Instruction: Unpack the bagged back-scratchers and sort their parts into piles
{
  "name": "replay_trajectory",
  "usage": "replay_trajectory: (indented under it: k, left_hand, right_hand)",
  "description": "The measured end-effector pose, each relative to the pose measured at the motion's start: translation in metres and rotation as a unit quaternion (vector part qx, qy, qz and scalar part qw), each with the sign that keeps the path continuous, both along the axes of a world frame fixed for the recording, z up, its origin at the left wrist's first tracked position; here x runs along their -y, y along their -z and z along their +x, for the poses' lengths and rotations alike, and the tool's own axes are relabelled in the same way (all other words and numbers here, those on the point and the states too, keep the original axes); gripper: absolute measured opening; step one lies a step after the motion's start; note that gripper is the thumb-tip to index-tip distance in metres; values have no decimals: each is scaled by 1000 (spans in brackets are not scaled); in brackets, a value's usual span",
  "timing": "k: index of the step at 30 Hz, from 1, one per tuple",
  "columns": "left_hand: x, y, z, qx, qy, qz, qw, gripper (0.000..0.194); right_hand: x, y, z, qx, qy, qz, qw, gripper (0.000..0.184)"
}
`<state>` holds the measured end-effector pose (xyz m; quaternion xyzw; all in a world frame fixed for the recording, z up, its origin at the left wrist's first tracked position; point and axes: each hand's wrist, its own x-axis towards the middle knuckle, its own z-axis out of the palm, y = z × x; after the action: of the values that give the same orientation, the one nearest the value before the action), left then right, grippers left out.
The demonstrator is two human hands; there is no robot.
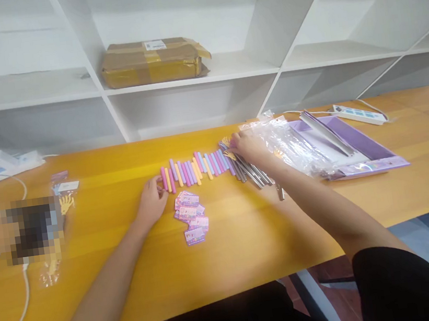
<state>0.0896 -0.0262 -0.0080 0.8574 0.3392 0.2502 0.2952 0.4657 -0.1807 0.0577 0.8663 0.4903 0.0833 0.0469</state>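
1. Head view, the things: a row of short pastel sticks (195, 168), pink, purple and yellow, lies side by side on the yellow tabletop (249, 240). At the right end of the row there is a bundle of thin metal rods (251, 174), which point toward the person.
2. Head view, left hand (152, 203): it rests on the tabletop at the left end of the row. The grip is loosely curled, and the fingertips touch the first pink stick; it holds nothing that I can see.
3. Head view, right hand (248, 145): it lies over the right end of the row, where the sticks meet the rods. The fingers are bent down on the small pieces, but I cannot tell if the grip is closed on one of them.
4. Head view, how the sticks will handle: they look light and smooth, probably plastic or foam, and stiff enough to keep their shape. I think they roll easily, so a pinch at the middle of one stick, with two fingers on its long sides, is the safest hold. The rods look harder and heavier and may slide.
5. Head view, around: a small pile of printed cards (190, 219) lies just in front of the row, near the left hand. A crumpled clear plastic bag (292, 150) and a purple box (355, 147) are to the right of the rods.
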Motion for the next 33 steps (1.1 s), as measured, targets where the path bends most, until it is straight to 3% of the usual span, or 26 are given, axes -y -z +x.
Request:
replay_trajectory:
  k: [4,10,14,16,19,22,24,28,31,33]
  left_hand:
    - [-2,1,0,1,4,7,1000,45]
    - [2,4,1,3,4,21,1000,45]
    - [-14,-8,-11,-14,-23,55,998,45]
    - [-35,-21,-30,-23,-66,85,994,41]
    - [-69,-41,-74,-41,-177,139,973,38]
    - [-88,-46,-113,-146,-360,173,905,51]
    - [-92,-43,-126,-206,-418,147,873,59]
    - [-87,-43,-127,-227,-403,127,877,51]
    - [-83,-57,-119,-213,-362,104,902,46]
    - [-79,-72,-114,-194,-323,83,922,41]
  right_hand:
    - [11,1,-7,6,-7,14,1000,42]
    - [30,-14,-25,-22,-14,51,998,42]
    - [54,-15,-40,-39,-33,96,994,49]
    - [67,-10,-46,-56,-34,130,989,49]
    - [85,-1,-53,-110,-57,207,970,39]
    - [97,8,-55,-172,-89,286,939,30]
    - [101,16,-53,-199,-111,314,922,29]
    - [104,31,-46,-221,-161,334,902,26]
    - [104,32,-45,-223,-181,348,892,26]
    - [102,23,-51,-223,-201,361,883,26]
